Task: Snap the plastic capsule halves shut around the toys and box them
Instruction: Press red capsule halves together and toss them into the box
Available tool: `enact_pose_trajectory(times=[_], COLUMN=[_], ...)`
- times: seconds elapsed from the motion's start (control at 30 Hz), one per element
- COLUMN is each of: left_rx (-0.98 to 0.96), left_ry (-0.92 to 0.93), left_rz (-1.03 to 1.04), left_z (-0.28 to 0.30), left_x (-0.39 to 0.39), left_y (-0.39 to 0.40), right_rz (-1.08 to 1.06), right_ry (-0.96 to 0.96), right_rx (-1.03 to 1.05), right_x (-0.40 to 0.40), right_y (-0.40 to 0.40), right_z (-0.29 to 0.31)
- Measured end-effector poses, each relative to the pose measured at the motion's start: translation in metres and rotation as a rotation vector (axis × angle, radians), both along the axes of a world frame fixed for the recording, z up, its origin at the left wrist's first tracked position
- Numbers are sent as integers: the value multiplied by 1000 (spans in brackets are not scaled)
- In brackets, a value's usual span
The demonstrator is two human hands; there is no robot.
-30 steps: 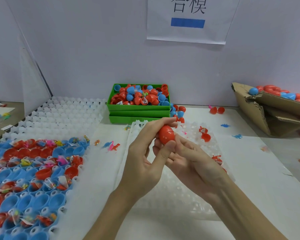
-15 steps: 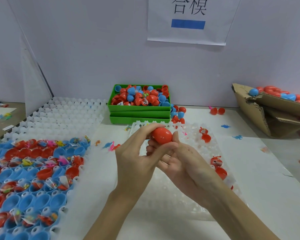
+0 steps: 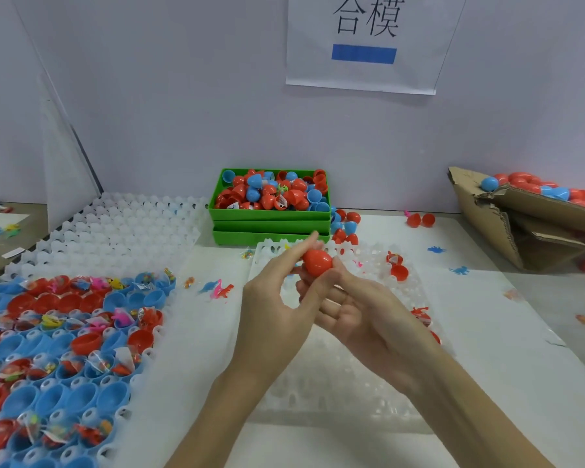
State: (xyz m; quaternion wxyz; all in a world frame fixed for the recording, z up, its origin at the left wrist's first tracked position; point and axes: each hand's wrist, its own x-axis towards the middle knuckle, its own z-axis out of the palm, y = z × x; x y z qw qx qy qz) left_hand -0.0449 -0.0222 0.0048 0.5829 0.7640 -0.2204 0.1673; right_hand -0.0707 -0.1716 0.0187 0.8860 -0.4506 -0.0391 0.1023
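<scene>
The red capsule (image 3: 316,263) sits up in the air over the white tray (image 3: 368,393), between both hands. The left hand (image 3: 277,298) and right hand (image 3: 362,315) each pinch it. It looks light, hard and smooth, so it could slip. Best grip: fingertips on both round ends, squeezing together.

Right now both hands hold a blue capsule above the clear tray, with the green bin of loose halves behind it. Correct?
Not quite: the capsule is red, not blue, as the head view shows. The left hand and right hand do hold it above the clear tray, green bin behind.
</scene>
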Motion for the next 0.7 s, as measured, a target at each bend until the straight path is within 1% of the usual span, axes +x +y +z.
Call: enact_pose_trajectory(times=[0.07, 0.13, 0.23, 0.27, 0.33, 0.43, 0.5, 0.57, 0.63, 0.7], left_rx=[35, -25, -83, -75, -32, 27, 57, 91, 136, 191], left_ry=[90, 160, 151, 133, 96, 52, 50, 57, 54, 38], left_rz=[9, 78, 188, 204, 214, 226, 231, 223, 221, 227], left_z=[-2, -3, -6, -7, -9, -9, -9, -9, -11, -13], left_x=[4, 6, 10, 10, 12, 12, 11, 10, 11, 12], left_y=[1, 1, 1, 2, 3, 5, 5, 3, 2, 1], right_rz=[-68, -166, -250, -261, -305, -342, -331, -319, -354, -423], right_ry=[9, 42, 91, 90, 70, -23, -54, -83, -98, -91], right_rx=[-54, -82, -211, -279, -488, -811, -935, -984, -1029, -1149], right_x=[10, 28, 72, 88, 119, 150, 154, 146, 130, 108], right_y=[-4, -9, -14, -14, -15, -21, -33, -50, -68, -86], right_z=[8, 21, 47, 57, 74, 88, 89, 83, 73, 62])
